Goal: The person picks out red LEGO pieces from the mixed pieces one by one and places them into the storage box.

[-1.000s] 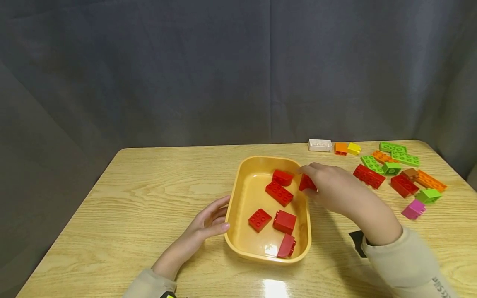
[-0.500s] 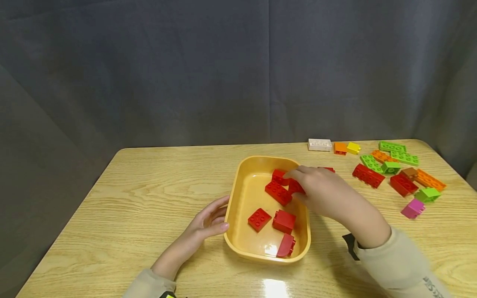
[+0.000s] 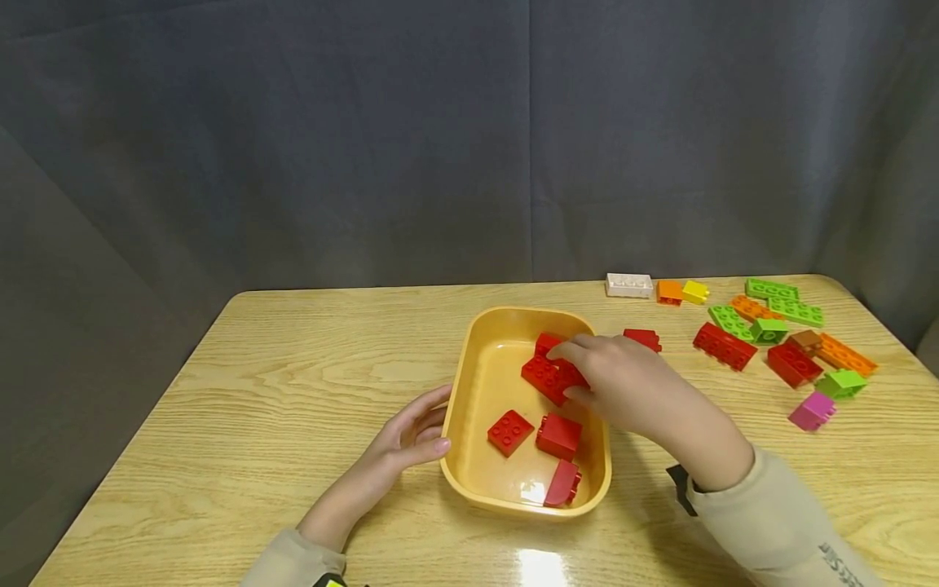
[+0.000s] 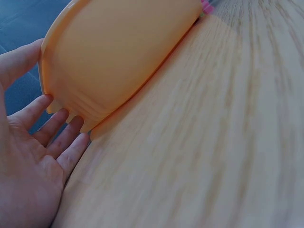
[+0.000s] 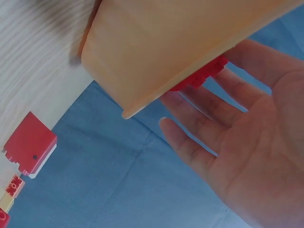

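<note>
A yellow-orange plastic tub stands mid-table with several red toy bricks inside. At its left side my left hand rests, thumb at the rim and fingers extended against the outer wall; in the left wrist view the fingertips meet that wall. Over the right rim reaches my right hand, its thumb and fingers around a red brick low in the tub. The right wrist view shows part of a red brick at those fingers, the rest behind the tub wall. Nearer the front lie a flat red brick and a red block.
Just beyond the right hand sits another red brick. At the right lie loose red, green, orange and brown bricks, a purple brick among them. A white brick is near the back edge, before a dark curtain.
My right hand has moved left and down into the tub with the red brick. A red brick behind that hand has come into sight. The left hand and tub have stayed put.
</note>
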Demonstrator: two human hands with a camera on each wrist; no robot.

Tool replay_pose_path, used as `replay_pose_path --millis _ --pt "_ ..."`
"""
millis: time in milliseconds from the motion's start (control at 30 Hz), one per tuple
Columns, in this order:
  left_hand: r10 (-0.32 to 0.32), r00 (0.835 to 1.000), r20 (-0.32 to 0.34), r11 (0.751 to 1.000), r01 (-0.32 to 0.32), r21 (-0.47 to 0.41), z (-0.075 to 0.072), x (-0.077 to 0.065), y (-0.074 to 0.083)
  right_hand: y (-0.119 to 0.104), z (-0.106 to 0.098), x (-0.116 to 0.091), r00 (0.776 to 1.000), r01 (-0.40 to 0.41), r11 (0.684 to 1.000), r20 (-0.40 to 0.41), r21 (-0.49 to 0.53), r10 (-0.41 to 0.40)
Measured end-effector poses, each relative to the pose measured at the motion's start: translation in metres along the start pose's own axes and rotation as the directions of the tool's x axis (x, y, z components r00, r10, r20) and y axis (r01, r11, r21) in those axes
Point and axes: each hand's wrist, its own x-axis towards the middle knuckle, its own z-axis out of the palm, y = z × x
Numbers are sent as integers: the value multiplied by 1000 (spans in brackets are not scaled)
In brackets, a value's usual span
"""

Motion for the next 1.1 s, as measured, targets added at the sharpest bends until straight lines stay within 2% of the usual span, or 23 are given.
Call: replay_pose_path --millis 533,833,1100 --pt "-8 1000 -5 1000 8 -9 1 0 1 3 11 4 1000 12 1000 19 -4 -12" --pt "-5 1000 -2 1000 5 -10 0 1 0 5 13 3 999 38 999 -6 -39 -38" --pt "-2 1000 -3 1000 1 -21 1 0 0 6 14 3 1000 12 999 -4 -39 -12"
